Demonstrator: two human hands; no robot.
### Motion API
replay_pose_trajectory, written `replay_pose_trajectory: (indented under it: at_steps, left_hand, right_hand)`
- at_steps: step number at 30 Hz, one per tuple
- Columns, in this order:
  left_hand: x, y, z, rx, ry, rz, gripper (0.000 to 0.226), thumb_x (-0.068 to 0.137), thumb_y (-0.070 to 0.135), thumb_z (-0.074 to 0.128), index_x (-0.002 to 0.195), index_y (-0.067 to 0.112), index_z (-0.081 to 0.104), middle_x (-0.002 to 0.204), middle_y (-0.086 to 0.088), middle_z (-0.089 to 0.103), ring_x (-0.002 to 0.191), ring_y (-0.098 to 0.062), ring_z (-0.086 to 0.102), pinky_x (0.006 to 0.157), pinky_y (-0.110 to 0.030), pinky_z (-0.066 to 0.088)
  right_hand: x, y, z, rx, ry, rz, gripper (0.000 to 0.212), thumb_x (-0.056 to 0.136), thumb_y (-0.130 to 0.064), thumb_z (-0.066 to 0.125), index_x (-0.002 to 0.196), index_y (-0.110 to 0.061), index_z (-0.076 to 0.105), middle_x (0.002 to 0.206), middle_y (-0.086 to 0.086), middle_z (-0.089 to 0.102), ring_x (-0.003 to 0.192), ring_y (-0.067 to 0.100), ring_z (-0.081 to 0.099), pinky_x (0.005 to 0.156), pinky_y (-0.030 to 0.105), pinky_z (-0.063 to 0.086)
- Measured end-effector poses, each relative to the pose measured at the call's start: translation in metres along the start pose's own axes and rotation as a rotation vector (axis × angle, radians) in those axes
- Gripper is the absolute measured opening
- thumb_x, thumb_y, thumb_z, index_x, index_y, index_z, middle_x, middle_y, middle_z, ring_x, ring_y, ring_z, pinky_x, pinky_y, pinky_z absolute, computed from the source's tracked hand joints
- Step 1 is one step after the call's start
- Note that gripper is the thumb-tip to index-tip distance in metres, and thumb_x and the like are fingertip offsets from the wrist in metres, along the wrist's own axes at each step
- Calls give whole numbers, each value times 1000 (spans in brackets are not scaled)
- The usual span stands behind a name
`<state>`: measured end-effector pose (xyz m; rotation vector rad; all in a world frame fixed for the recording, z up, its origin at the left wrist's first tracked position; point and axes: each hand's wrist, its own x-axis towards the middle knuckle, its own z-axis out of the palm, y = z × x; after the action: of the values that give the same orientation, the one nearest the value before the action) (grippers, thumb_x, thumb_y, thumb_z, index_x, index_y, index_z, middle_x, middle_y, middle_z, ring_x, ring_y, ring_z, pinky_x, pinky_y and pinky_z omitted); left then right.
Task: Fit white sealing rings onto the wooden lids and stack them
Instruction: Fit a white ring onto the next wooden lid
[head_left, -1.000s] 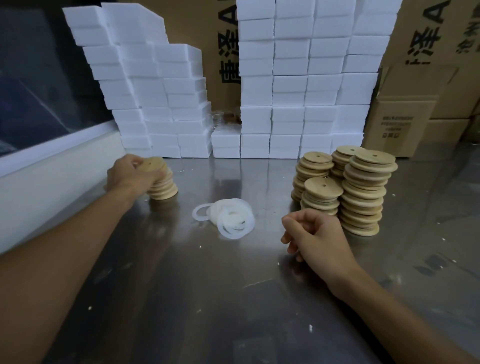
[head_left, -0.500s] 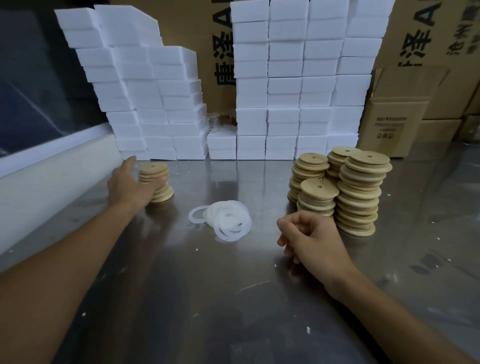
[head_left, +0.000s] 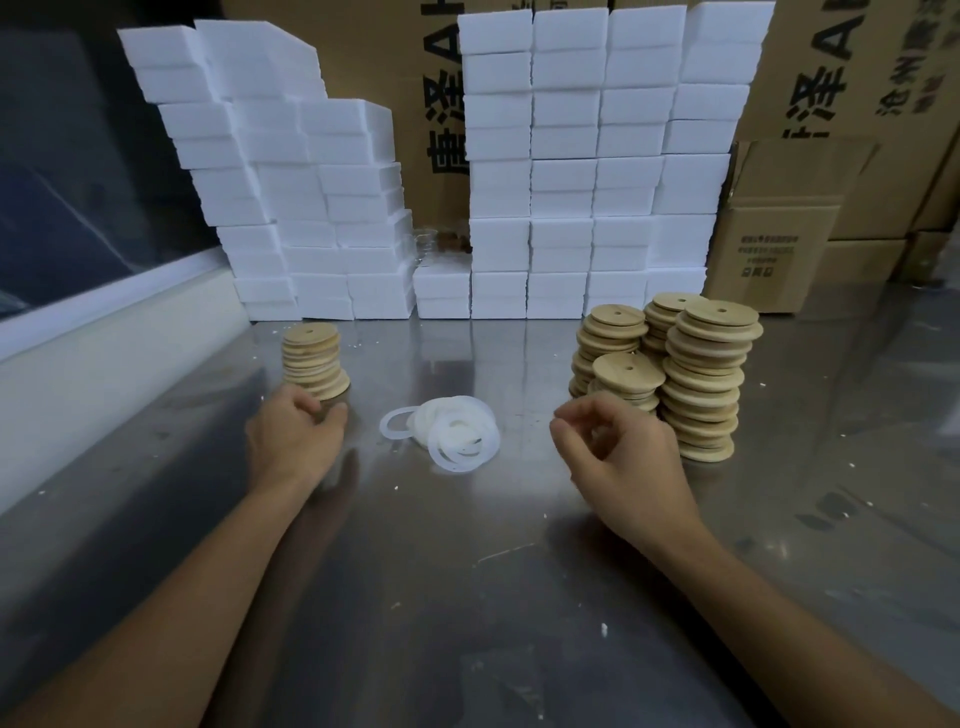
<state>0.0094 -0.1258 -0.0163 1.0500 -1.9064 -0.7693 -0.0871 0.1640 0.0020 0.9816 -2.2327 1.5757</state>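
Left hand: the left hand (head_left: 293, 441) sits on the steel table (head_left: 467, 597) just in front of the small lid stack (head_left: 314, 362), fingers curled in loosely, nothing in them that I can see.
Right hand: the right hand (head_left: 621, 457) hovers near the front of the big lid stacks (head_left: 696, 374), fingers bent with thumb and forefinger close together; I cannot tell if they pinch anything.
Sealing rings: a loose heap of white sealing rings (head_left: 452, 432) lies on the table between the two hands, touching neither.
Small lid stack: far left, upright, slightly uneven.
Big lid stacks: four piles, far right.
Behind: white foam blocks (head_left: 571, 166) stacked before cardboard boxes (head_left: 779, 228).
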Motion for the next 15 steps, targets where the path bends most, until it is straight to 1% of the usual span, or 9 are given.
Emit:
replay_pose_trajectory:
  at_steps: [1,2,4,6,8,9,11,13,15]
  left_hand:
    - [-7,4,1,4,-41,36,23,77,26,74,69,20,53,68,2,59,76,-27,62,68,-28,42]
    - [-14,8,2,16,-75,84,22,77,26,73,68,20,54,63,4,58,69,-23,60,63,-26,41]
    - [-29,17,2,53,-121,204,21,78,28,72,70,20,55,60,3,57,61,-19,57,57,-27,41]
    - [-42,22,2,114,-161,368,21,81,31,71,77,20,54,65,1,56,62,-22,55,57,-32,46]
    - [-55,28,3,170,-235,538,22,85,34,68,82,20,51,69,6,53,64,-18,53,57,-33,46]
    - [-60,30,3,188,-262,601,22,86,34,67,83,20,50,71,7,53,66,-17,53,58,-34,46]
    - [-65,33,4,183,-265,657,21,87,33,66,84,19,50,74,4,55,69,-20,53,60,-35,47]
    - [-65,34,2,143,-231,647,19,87,29,66,83,17,51,66,7,50,62,-20,51,56,-34,45]
    - [-63,35,1,111,-218,620,18,86,26,66,82,17,52,57,10,43,55,-15,47,52,-33,41]
  right_hand:
    - [2,-2,-3,-53,52,-63,3,89,-23,68,91,-23,68,72,-16,66,55,8,61,55,24,51]
    - [4,-3,-7,-111,100,-114,8,88,-22,69,95,-21,68,78,-15,66,57,8,61,56,27,51]
    - [8,-2,-14,-229,171,-170,18,86,-22,69,104,-18,67,99,-7,66,69,13,63,62,33,52]
    - [11,2,-20,-342,202,-163,30,86,-25,69,115,-17,64,116,-4,63,91,21,64,71,36,53]
    - [13,6,-23,-431,177,-97,45,87,-29,67,129,-17,59,135,-2,58,115,23,58,85,40,52]
    - [14,8,-23,-464,150,-62,49,89,-30,66,135,-16,56,142,-1,54,123,24,55,90,42,50]
    - [15,12,-24,-518,104,-32,49,91,-28,63,137,-13,54,147,2,51,127,28,53,91,44,50]
    - [16,15,-25,-542,106,-54,38,92,-20,62,129,-9,61,142,3,55,120,32,58,85,43,52]
    - [18,19,-26,-522,139,-81,29,93,-12,60,121,-7,66,135,4,61,115,32,61,82,42,52]
